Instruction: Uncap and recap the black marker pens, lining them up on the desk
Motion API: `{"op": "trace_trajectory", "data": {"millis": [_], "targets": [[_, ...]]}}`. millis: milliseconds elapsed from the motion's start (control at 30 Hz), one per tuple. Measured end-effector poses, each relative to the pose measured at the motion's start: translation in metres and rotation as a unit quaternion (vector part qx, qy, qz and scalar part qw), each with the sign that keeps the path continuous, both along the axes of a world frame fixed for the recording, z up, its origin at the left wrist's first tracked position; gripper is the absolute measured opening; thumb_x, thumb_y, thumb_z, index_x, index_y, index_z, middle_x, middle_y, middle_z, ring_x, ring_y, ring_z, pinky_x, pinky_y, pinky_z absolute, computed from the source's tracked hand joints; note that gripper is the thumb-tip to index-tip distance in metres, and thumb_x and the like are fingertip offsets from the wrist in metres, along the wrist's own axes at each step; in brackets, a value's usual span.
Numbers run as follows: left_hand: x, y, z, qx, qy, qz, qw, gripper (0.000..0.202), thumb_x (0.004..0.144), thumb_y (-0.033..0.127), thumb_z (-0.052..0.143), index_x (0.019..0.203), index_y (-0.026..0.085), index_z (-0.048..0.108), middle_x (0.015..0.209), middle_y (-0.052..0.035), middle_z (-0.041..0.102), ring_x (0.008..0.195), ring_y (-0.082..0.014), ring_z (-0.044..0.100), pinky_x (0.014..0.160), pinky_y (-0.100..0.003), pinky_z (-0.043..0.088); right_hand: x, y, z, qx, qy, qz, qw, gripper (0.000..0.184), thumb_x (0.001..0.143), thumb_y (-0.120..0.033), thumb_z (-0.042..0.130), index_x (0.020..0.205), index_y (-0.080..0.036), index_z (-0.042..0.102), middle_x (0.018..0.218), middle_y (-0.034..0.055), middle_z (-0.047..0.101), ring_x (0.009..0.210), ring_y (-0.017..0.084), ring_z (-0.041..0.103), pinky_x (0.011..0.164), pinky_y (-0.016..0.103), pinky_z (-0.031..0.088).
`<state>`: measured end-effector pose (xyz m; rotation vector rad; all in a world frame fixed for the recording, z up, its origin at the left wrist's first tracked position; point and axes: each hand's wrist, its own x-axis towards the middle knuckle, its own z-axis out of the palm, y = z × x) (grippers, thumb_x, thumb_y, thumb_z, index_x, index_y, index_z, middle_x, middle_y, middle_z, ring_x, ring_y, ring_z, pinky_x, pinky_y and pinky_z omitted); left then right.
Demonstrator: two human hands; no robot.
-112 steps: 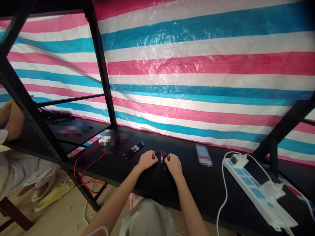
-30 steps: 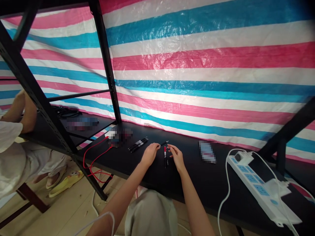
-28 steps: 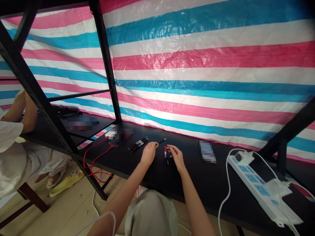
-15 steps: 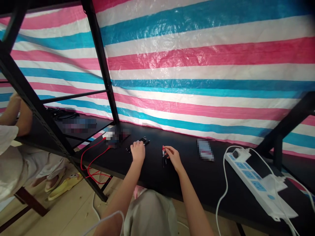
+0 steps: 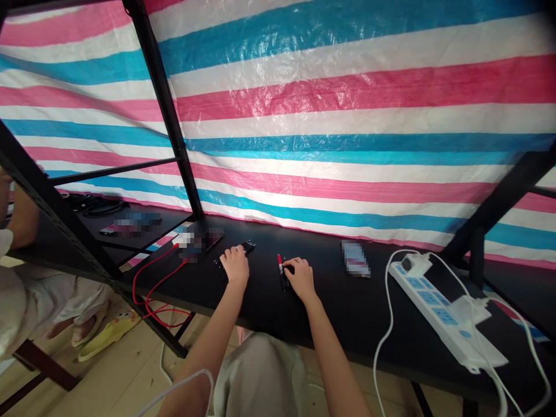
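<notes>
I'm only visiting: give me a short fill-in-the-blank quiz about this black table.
The left hand rests on a bunch of ___ pens.
The pen by the right hand has a ___ end.
The power strip lies to the ___ of both hands.
Missing: black; red; right.

On the surface [image 5: 347, 313], left to right: pen bundle [image 5: 248, 247], loose pens [image 5: 281, 271], flat packet [image 5: 355, 258], power strip [image 5: 436, 315]; tarp [image 5: 347, 145] behind.
</notes>
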<state>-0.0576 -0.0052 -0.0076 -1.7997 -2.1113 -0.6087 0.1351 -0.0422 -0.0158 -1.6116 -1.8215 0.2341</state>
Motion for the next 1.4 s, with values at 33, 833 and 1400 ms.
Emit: {"op": "trace_trajectory", "data": {"millis": [33, 833, 1400], "targets": [[0.0, 0.0, 0.0, 0.002, 0.0, 0.001, 1.0, 0.023, 0.081, 0.017, 0.034, 0.094, 0.014, 0.053, 0.091, -0.0133, 0.055, 0.09, -0.0277, 0.045, 0.077, -0.041, 0.03, 0.0, -0.001, 0.0, 0.002, -0.009, 0.003, 1.0, 0.016, 0.076, -0.025, 0.051, 0.084, -0.027, 0.064, 0.093, 0.0021, 0.058, 0.09, 0.018, 0.046, 0.071, 0.028, 0.03], [0.047, -0.007, 0.002, -0.168, -0.039, -0.218, 0.961, 0.036, 0.071, 0.053, 0.049, 0.081, 0.019, 0.055, 0.089, -0.0074, 0.058, 0.086, -0.0228, 0.055, 0.069, -0.03, 0.041, 0.001, 0.016, -0.015, -0.021, -0.091, -0.087, 0.992, 0.009, 0.077, -0.015, 0.042, 0.08, -0.016, 0.052, 0.083, 0.0094, 0.053, 0.073, 0.018, 0.053, 0.062, 0.027, 0.036], [0.044, -0.021, 0.002, -0.024, -0.12, -0.246, 0.961, 0.021, 0.089, 0.033, 0.031, 0.087, 0.02, 0.048, 0.082, -0.0025, 0.054, 0.08, -0.0144, 0.05, 0.067, -0.024, 0.039, 0.018, 0.023, -0.015, 0.057, 0.379, -0.089, 0.919, 0.041, 0.073, -0.05, 0.047, 0.084, -0.017, 0.067, 0.09, 0.0078, 0.061, 0.078, 0.018, 0.057, 0.065, 0.026, 0.042]]}}
